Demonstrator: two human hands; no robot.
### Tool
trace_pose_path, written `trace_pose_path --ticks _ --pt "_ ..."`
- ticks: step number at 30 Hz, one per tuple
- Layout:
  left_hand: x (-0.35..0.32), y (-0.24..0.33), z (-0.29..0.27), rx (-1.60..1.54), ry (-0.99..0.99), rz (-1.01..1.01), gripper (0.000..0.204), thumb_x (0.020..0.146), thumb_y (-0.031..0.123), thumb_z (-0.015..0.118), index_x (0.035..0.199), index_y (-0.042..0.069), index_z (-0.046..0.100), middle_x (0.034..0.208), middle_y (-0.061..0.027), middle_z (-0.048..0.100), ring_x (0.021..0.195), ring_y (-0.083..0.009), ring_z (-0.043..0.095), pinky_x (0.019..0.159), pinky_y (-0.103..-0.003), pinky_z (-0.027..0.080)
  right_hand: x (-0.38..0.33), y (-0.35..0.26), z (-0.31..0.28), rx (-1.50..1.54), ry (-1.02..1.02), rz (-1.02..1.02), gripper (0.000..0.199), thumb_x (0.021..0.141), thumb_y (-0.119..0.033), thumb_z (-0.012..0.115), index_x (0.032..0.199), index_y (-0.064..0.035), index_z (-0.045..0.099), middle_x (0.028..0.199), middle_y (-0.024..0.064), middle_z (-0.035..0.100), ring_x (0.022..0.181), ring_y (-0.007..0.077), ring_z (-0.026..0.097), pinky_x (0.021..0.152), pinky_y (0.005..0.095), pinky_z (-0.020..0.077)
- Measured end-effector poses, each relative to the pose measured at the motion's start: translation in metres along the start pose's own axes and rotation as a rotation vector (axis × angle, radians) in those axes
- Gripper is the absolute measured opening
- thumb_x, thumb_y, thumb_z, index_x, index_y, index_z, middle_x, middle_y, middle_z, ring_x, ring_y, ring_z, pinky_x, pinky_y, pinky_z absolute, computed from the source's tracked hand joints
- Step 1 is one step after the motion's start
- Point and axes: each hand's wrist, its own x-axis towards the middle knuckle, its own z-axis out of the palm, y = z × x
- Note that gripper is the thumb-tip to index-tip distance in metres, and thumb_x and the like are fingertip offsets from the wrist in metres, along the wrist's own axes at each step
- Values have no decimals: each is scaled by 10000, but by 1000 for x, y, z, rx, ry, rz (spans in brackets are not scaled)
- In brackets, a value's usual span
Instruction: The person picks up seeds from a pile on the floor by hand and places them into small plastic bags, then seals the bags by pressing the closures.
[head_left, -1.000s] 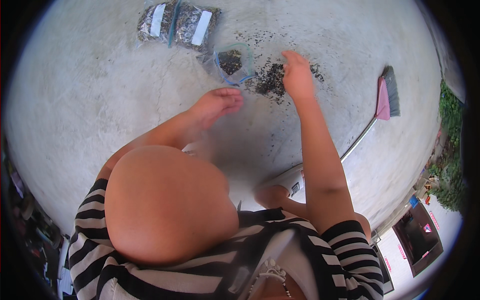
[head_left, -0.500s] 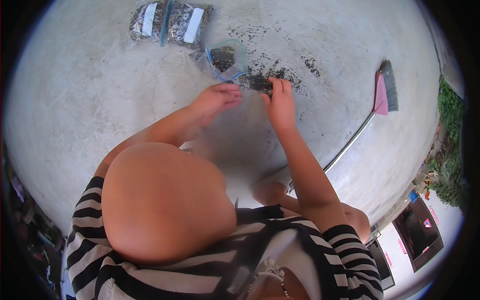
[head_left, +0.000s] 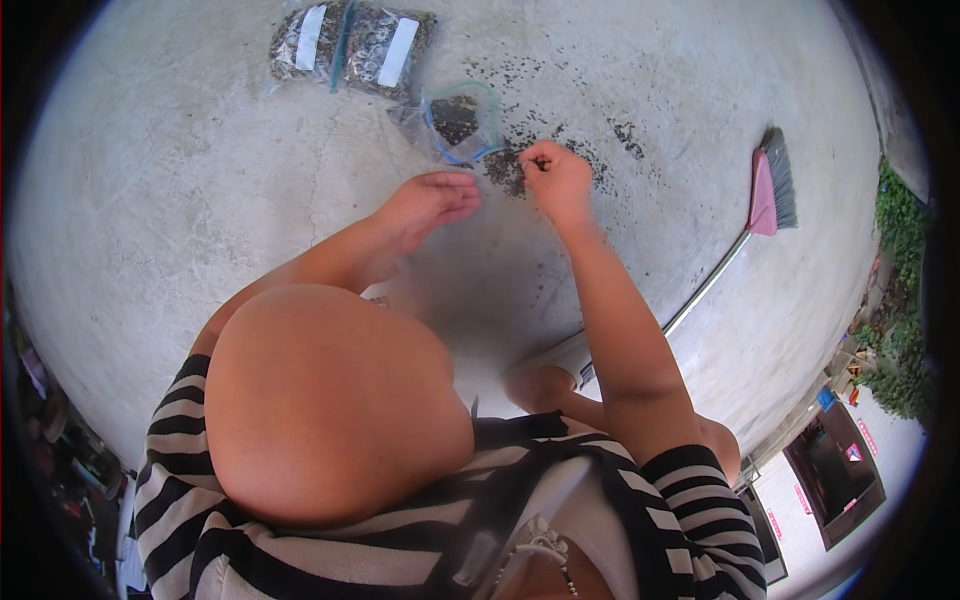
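Observation:
Small dark bits [head_left: 504,175], like seeds, lie in a loose pile on the concrete floor, with more scattered beyond. My right hand [head_left: 562,188] is over the right side of the pile, thumb and fingers pinched together, with dark bits showing at the fingertips. Just left of the pile, a clear zip bag [head_left: 455,152] lies with its mouth open toward me and dark bits inside. My left hand [head_left: 438,207] hovers nearer me than the bag's mouth, its fingers stretched out and side by side, holding nothing that I can see.
Two filled clear bags [head_left: 385,55] with white labels lie at the far left of the open bag. On the right, a broom [head_left: 765,190] with a pink head and grey bristles rests on the floor, its metal handle running toward my legs. Green plants [head_left: 895,300] grow at the right edge.
My right hand has closed from spread fingers into a pinch at the pile, which looks smaller at that side. My left hand has barely moved. The view has shifted slightly.

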Motion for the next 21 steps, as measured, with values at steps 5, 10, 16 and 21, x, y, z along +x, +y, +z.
trace_pose_path --ticks 5,10,16,21 --pt "-1 -4 -5 -13 -14 -1 369 1011 36 552 1365 -60 513 1325 -177 607 1260 -276 596 1115 -392 477 13 -75 -27 404 -69 141 97 928 -20 687 1015 -46 720 977 42 706 805 86 710 686 262 561" --pt "2 -7 -5 -9 -30 -3 359 1017 48 549 1359 -56 524 1321 -174 611 1256 -274 599 1094 -395 488 13 -120 -29 152 -126 -467 195 866 -27 708 1053 -80 721 994 113 707 829 291 699 724 370 552" --pt "1 -1 -4 4 -16 10 371 1017 57 556 1370 -51 519 1335 -177 605 1269 -276 591 1106 -395 479 0 -27 -42 -109 -39 1 250 876 -55 713 1112 -61 631 1046 157 664 900 332 683 779 414 557" --pt "-1 -3 -4 16 22 -2 371 1015 54 558 1367 -56 520 1335 -176 606 1269 -275 592 1108 -395 477 -42 -9 2 -460 -147 169 441 840 -53 751 1230 -48 547 1146 174 624 930 366 682 818 446 557"
